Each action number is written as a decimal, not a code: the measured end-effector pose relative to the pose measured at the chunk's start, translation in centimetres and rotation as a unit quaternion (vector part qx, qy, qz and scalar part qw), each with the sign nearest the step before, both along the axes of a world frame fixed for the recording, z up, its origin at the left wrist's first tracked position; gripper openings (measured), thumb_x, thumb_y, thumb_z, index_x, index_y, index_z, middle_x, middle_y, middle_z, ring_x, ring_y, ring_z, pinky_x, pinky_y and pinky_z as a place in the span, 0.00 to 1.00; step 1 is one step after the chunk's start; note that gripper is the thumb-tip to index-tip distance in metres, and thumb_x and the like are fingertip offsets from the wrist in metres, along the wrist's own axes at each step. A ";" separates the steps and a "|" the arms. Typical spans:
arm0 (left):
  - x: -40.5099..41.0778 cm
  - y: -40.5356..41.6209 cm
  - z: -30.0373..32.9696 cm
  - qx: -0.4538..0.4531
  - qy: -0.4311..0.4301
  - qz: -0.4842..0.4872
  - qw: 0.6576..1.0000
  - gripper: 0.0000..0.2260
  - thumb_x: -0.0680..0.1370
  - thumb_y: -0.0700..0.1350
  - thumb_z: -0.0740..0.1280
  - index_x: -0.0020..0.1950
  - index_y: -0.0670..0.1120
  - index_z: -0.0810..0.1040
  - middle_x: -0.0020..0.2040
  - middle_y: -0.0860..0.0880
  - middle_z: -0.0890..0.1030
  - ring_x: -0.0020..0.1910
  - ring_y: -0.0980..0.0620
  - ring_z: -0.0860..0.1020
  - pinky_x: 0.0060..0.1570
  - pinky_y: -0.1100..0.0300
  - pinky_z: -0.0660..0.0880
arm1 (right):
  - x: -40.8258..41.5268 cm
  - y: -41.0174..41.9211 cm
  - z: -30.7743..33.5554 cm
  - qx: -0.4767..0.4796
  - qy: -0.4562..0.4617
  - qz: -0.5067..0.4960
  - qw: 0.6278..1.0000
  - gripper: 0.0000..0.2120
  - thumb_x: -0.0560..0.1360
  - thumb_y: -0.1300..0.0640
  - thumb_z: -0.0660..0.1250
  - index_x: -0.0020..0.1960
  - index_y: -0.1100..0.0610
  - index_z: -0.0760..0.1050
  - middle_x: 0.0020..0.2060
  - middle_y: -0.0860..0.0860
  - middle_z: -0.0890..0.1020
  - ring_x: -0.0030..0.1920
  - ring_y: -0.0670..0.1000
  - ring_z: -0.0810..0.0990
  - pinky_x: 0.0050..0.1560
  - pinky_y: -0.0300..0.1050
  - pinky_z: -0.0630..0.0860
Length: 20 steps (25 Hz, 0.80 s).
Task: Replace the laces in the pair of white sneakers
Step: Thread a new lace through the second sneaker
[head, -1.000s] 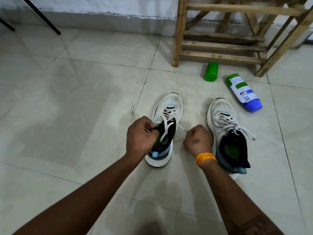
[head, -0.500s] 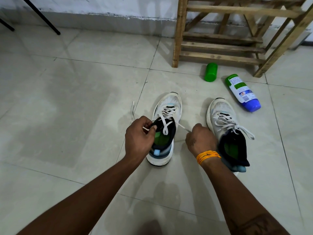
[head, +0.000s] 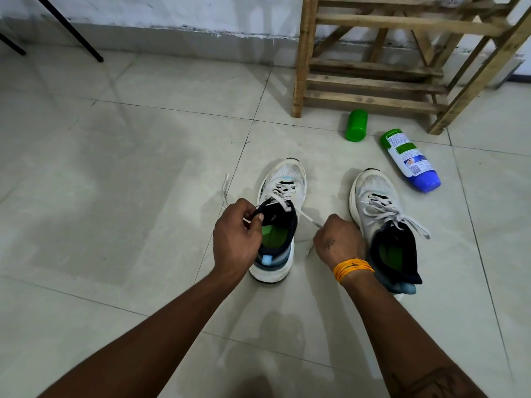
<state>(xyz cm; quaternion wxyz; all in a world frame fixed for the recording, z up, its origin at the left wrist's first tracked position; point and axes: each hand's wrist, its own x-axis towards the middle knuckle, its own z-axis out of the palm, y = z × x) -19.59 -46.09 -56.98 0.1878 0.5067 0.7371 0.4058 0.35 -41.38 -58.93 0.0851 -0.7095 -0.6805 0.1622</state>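
Lace (head: 305, 216) ran from the top eyelets of the left sneaker (head: 280, 219) out to both sides, its toe pointing away from the person. The left hand (head: 237, 239) pinched one end at the collar; the right hand (head: 336, 242), fingers curled round the other end, sat just right of the sneaker, nearer the still-tied right sneaker (head: 385, 222).
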 end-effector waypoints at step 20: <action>0.5 0.1 -0.2 -0.013 0.015 0.001 1.000 0.05 0.79 0.44 0.70 0.47 0.49 0.74 0.44 0.55 0.78 0.42 0.56 0.76 0.41 0.58 0.73 | -2.4 0.6 1.7 0.113 0.185 0.048 0.975 0.03 0.81 0.54 0.62 0.52 0.52 0.73 0.34 0.54 0.80 0.38 0.62 0.79 0.34 0.51 0.70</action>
